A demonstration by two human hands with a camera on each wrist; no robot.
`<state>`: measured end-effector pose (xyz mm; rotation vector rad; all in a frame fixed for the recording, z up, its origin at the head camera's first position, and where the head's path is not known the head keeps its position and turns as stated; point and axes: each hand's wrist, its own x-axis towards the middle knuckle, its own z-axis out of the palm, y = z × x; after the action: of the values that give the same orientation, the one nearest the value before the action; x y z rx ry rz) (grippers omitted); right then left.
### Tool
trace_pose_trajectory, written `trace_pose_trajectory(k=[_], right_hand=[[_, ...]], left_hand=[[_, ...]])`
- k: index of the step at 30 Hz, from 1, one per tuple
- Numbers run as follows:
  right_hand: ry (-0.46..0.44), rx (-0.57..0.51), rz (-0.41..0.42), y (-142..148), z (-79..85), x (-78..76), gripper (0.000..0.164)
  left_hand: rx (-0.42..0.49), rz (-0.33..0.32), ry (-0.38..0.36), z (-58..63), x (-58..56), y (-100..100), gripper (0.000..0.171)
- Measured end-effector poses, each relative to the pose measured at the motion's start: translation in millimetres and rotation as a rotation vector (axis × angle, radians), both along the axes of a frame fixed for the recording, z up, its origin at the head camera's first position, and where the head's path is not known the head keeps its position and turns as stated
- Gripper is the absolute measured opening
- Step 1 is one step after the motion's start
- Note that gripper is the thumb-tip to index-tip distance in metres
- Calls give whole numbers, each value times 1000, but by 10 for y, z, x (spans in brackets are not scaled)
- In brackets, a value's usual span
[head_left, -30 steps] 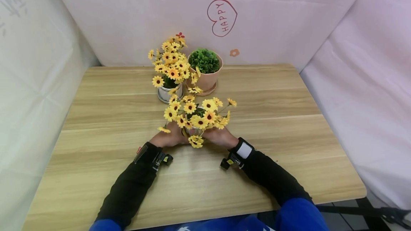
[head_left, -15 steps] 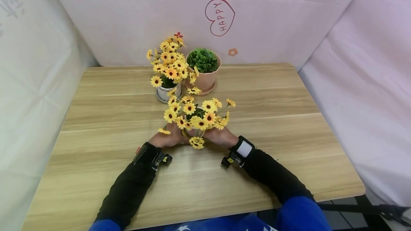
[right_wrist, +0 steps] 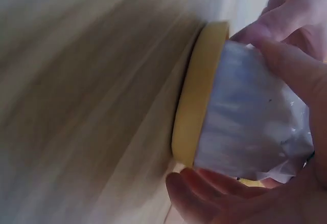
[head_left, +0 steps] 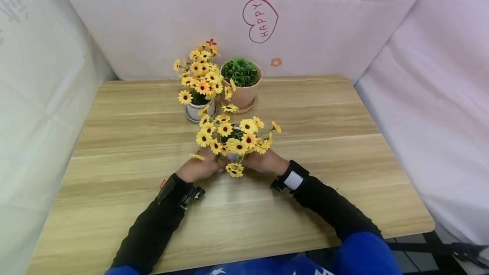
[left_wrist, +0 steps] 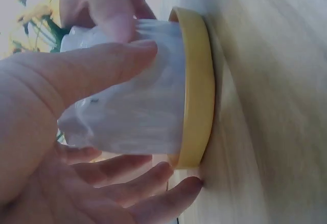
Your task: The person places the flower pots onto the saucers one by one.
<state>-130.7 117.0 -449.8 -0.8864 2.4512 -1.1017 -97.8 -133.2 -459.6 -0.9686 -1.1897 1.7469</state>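
A whitish flower pot (left_wrist: 138,101) with yellow artificial daisies (head_left: 237,145) stands in front of me at the middle of the table. Its yellow saucer (right_wrist: 200,93) sits under it on the wooden top. My left hand (head_left: 202,166) grips the pot from the left, thumb across the near wall and fingers round the other side. From the right, my right hand (head_left: 265,162) holds the same pot (right_wrist: 245,111) in a like manner. Both thumbs meet on the wall in the wrist views. Seen from above, blooms hide most of the pot and the fingertips.
Behind stands a second pot of yellow daisies (head_left: 200,109) on a grey saucer. Beside it is a pinkish pot (head_left: 244,95) with a green leafy plant. A printed white cloth (head_left: 321,33) hangs along the back edge of the wooden table (head_left: 324,139).
My right wrist and forearm have shifted slightly right and turned. Around the pot, the hands have adjusted a little, and some blooms have swayed. The two rear pots stay put.
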Motion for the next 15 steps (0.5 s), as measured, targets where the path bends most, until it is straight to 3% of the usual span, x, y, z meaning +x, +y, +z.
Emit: trace_pose_trajectory(k=[9,15], right_hand=[[-8,14,2,29,9,22,61],[-9,-4,6,84,12,34,57]], left_hand=[[214,12,15,-65,34,83,93],[189,-36,26,-70,13,106,82]])
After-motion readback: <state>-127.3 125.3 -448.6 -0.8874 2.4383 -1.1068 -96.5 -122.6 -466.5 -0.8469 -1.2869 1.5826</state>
